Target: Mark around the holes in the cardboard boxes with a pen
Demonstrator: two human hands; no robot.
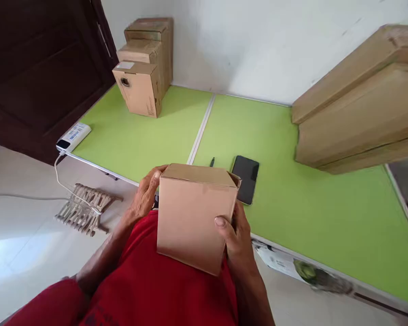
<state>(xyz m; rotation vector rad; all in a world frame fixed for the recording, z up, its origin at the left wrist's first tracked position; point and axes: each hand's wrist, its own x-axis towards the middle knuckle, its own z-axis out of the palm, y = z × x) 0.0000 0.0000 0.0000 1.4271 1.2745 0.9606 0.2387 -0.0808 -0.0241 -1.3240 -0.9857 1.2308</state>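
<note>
Holding a cardboard box [195, 217], lower centre of the frame
Clasping it between left grip [144, 194] and right grip [240, 240], near phone [246, 179] on green surface [309, 203]

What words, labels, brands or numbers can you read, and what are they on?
None can be read reliably.
White device: blue lettering, too blurred.
Front left box: small side print, too small.
White label on that box: nothing readable.
Red shirt: dark lettering, faint and cut off.
Held box: no print on its visible faces.
</note>
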